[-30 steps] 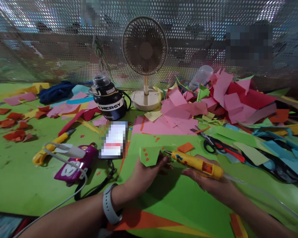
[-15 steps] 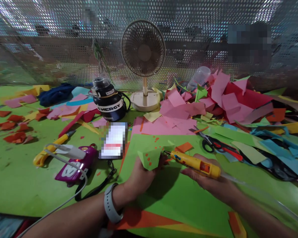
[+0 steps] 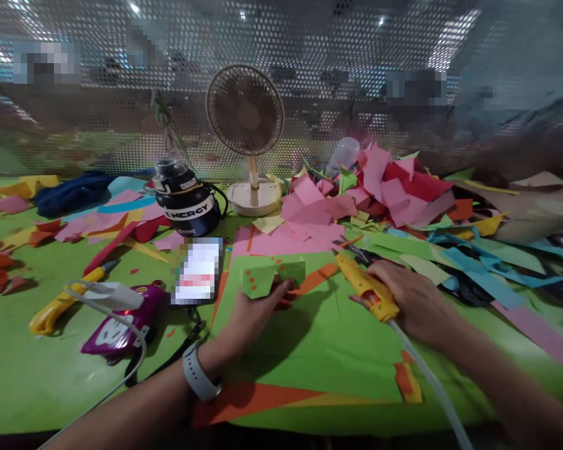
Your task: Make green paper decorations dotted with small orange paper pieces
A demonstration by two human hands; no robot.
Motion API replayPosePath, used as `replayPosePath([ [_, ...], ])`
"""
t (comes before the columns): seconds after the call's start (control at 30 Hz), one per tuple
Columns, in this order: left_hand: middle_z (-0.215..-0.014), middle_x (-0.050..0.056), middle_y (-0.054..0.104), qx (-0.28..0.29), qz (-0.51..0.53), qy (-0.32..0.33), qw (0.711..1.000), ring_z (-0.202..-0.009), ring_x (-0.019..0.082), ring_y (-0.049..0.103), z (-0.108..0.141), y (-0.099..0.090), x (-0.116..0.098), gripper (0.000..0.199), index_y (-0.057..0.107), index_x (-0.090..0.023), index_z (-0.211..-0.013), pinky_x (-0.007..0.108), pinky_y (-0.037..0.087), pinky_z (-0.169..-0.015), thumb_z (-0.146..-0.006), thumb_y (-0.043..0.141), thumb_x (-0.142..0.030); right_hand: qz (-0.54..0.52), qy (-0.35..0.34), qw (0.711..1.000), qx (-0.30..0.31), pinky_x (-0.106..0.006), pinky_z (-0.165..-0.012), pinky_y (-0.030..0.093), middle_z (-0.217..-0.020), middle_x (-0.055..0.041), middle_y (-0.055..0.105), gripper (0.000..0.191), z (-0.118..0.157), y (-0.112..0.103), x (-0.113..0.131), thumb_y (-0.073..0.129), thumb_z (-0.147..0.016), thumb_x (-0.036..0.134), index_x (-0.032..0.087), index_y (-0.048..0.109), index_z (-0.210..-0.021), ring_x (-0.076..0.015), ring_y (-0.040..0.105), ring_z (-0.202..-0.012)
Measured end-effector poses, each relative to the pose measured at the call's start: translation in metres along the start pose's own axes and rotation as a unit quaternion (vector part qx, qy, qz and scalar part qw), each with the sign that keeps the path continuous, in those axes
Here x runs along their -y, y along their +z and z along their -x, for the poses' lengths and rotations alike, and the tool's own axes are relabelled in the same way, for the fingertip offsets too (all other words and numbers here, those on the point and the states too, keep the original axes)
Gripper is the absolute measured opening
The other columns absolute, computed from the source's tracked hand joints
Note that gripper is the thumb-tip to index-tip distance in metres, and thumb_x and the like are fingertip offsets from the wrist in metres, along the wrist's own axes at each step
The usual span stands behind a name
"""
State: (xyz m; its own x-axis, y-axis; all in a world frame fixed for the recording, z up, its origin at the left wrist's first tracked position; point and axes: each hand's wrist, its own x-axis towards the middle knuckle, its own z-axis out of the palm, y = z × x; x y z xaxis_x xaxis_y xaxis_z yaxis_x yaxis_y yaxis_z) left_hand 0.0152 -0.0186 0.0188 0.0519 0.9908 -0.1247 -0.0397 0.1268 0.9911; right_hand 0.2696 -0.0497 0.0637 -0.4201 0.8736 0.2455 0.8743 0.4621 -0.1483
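Observation:
A folded piece of green paper with small orange dots is held in my left hand, over a large green sheet. My right hand is wrapped round a yellow hot glue gun, whose tip points up and to the left, apart from the folded paper. A pale cord runs from its back end toward the bottom edge. Close to the tip lies an orange paper strip on the green sheet. Scissors, partly hidden, lie behind the glue gun.
At the back stand a fan and a dark bottle. A phone, a purple device with a white plug, and another yellow tool lie left. Pink scraps pile behind; blue strips lie right.
My right hand has moved the glue gun away from the folded paper, to the right and up. The green paper has turned in my left hand. The whole view has shifted slightly.

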Motion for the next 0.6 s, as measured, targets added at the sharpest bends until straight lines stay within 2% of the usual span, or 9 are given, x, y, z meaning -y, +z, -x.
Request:
replayPosePath([
  [0.13,-0.07,0.004,0.073,0.059,0.029,-0.066,0.996,-0.061,0.018,0.069,0.006,0.001,-0.002,0.023,0.066,-0.016,-0.073,0.028,0.056,-0.058,-0.067,0.075,-0.036,0.022,0.129,0.99,0.046,-0.031,-0.067,0.045,-0.087,-0.0058,0.063,0.016,0.026,-0.017,-0.037,0.057,-0.072,0.029,0.022,0.055,-0.086,-0.021,0.06,-0.075],
  [0.27,-0.07,0.004,0.073,0.1,0.015,-0.093,0.991,-0.057,0.016,0.067,0.011,0.003,0.001,0.025,0.067,-0.015,-0.073,0.024,0.053,-0.052,-0.066,0.076,-0.037,0.036,0.225,0.97,0.086,-0.035,-0.069,0.048,-0.089,-0.0077,0.064,0.022,0.062,-0.025,-0.078,0.057,-0.065,0.028,0.021,0.059,-0.086,-0.0253,0.062,-0.08],
  [0.4,-0.069,0.004,0.073,0.131,-0.002,-0.107,0.986,-0.055,0.014,0.065,0.015,0.004,0.005,0.025,0.067,-0.015,-0.073,0.023,0.05,-0.049,-0.067,0.075,-0.038,0.052,0.249,0.965,0.061,-0.038,-0.079,0.048,-0.099,-0.0134,0.064,0.024,0.087,-0.03,-0.106,0.054,-0.07,0.027,0.02,0.062,-0.092,-0.0289,0.062,-0.091],
  [0.6,-0.072,0.006,0.073,0.141,-0.001,-0.118,0.983,-0.061,0.016,0.067,0.016,0.004,0.004,0.029,0.067,-0.015,-0.074,0.025,0.052,-0.053,-0.064,0.075,-0.04,0.039,0.25,0.966,0.057,-0.039,-0.083,0.048,-0.103,-0.0156,0.065,0.028,0.098,-0.029,-0.13,0.058,-0.069,0.03,0.019,0.065,-0.094,-0.0301,0.063,-0.095],
])
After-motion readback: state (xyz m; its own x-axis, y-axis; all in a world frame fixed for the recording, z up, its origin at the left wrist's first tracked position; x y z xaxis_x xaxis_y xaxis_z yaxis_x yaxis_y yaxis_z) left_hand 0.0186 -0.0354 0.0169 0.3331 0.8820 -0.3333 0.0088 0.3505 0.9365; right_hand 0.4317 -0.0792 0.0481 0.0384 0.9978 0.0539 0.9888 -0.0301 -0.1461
